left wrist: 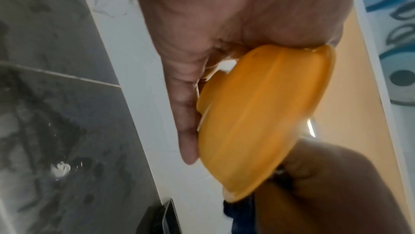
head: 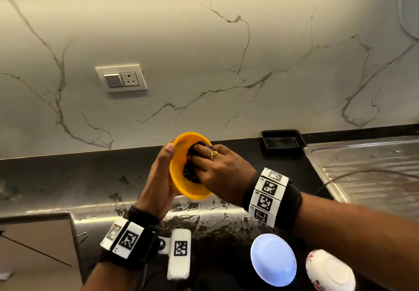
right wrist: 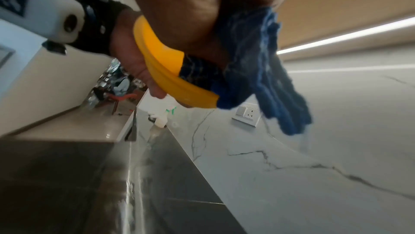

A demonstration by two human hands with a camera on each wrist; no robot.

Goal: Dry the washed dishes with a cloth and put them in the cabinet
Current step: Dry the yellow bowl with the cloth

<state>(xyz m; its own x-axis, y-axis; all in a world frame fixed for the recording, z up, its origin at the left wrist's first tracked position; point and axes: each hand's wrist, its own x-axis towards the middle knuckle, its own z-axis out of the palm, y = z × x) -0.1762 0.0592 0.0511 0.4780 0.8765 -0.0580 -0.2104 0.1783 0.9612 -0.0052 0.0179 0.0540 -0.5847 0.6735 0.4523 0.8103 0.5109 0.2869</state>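
Note:
A yellow plastic bowl (head: 181, 148) is held tilted above the black counter, its opening facing right. My left hand (head: 162, 177) grips it from behind, thumb on the top rim and fingers along its underside (left wrist: 258, 113). My right hand (head: 215, 173) presses a dark blue cloth (head: 192, 170) into the bowl's inside. In the right wrist view the blue cloth (right wrist: 258, 71) bunches under the palm and hangs past the yellow bowl rim (right wrist: 161, 71). A white plate (head: 273, 260) and a floral white bowl (head: 328, 270) stand upside down on the counter near me.
A black rectangular tray (head: 283, 142) sits at the back of the counter (head: 79, 177), beside the steel sink drainboard (head: 367, 168) on the right. The counter is wet in patches. A wall socket (head: 121, 78) is on the marble backsplash.

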